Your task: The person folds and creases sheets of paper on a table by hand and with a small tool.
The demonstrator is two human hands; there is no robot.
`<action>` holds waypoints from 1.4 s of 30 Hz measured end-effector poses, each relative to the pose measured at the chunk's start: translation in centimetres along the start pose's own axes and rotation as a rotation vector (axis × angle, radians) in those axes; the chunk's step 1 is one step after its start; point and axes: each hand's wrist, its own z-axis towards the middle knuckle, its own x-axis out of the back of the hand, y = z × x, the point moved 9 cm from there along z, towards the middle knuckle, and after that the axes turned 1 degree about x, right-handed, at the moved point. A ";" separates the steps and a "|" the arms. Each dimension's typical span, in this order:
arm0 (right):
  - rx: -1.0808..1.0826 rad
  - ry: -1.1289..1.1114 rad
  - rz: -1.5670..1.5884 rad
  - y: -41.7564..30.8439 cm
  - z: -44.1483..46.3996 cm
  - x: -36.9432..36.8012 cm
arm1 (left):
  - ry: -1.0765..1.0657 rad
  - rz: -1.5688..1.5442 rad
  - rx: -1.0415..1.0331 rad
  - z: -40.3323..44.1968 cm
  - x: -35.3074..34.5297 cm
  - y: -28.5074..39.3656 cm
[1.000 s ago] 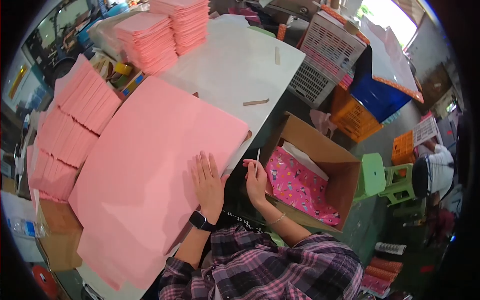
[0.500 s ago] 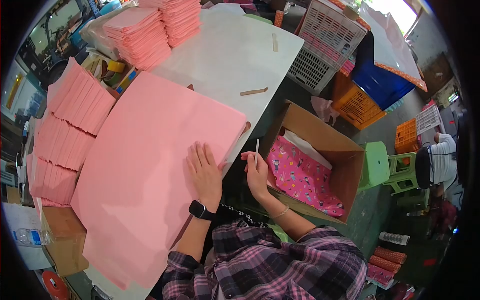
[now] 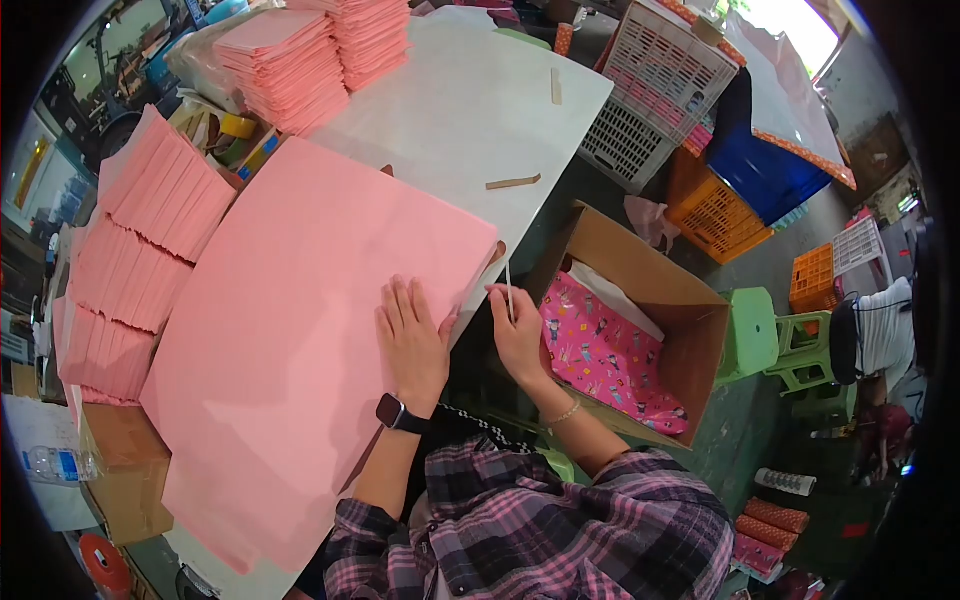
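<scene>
My left hand [image 3: 413, 345] lies flat, fingers spread, on a large pink sheet [image 3: 290, 300] near its right edge; a dark watch is on that wrist. Off the table's edge, my right hand [image 3: 517, 335] is closed round a thin white stick [image 3: 509, 290] that points up toward the sheet's corner. Beneath and beyond the pink sheet is the white table [image 3: 470, 110]. Just right of my right hand stands an open cardboard box [image 3: 690, 330] with pink patterned material [image 3: 600, 350] inside.
Pink stacks [image 3: 280, 70] stand at the table's far left, with folded pink bundles [image 3: 150, 220] at the left. Crates [image 3: 660, 80], a blue bin [image 3: 765, 170] and green stools [image 3: 750, 335] are on the right. A person in white [image 3: 885, 325] is at the far right.
My right hand has shifted slightly, and the white stick now reaches higher, close to the pink sheet's corner. My left hand stays flat on the sheet. The view has shifted a little.
</scene>
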 end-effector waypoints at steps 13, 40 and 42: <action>0.095 0.104 -0.114 -1.6 3.0 0.6 | 0.004 -0.031 -0.052 1.2 -0.1 1.5; 0.279 0.043 -0.575 -5.3 4.3 -1.8 | 0.021 -0.137 -0.051 1.8 0.3 1.3; 0.281 -0.019 -0.694 -5.1 4.7 -2.8 | -0.002 -0.170 -0.085 1.7 -0.4 1.1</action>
